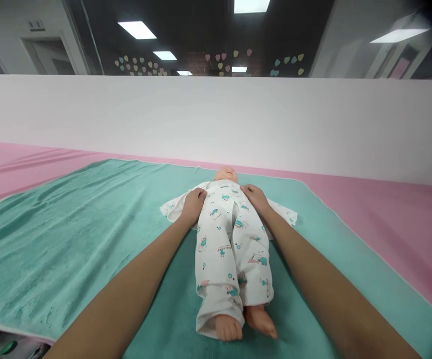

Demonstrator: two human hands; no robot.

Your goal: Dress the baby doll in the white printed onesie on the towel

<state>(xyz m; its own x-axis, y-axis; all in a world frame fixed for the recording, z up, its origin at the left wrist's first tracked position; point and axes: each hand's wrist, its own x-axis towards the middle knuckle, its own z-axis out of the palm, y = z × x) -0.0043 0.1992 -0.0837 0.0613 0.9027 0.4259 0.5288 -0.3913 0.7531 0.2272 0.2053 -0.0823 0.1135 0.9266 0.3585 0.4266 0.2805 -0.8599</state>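
Note:
A baby doll (226, 173) lies on its back, its head away from me and its bare feet toward me. It wears white printed trousers (219, 249), pulled up high over the body, and a matching top (286, 212) whose sleeves spread out to both sides. My left hand (194, 203) is closed at the left edge of the trousers, near the waist. At the opposite edge, my right hand (255, 195) holds the waist with curled fingers. Parts of the fingertips are hidden against the cloth. One trouser leg reaches the ankle; both feet show.
Under the doll is a green blanket (88, 239) with wrinkles on the left, laid over a pink sheet (387, 214). A white wall panel (216, 119) stands behind, with dark glass above it. Something dark with a green round part (8, 347) shows at lower left.

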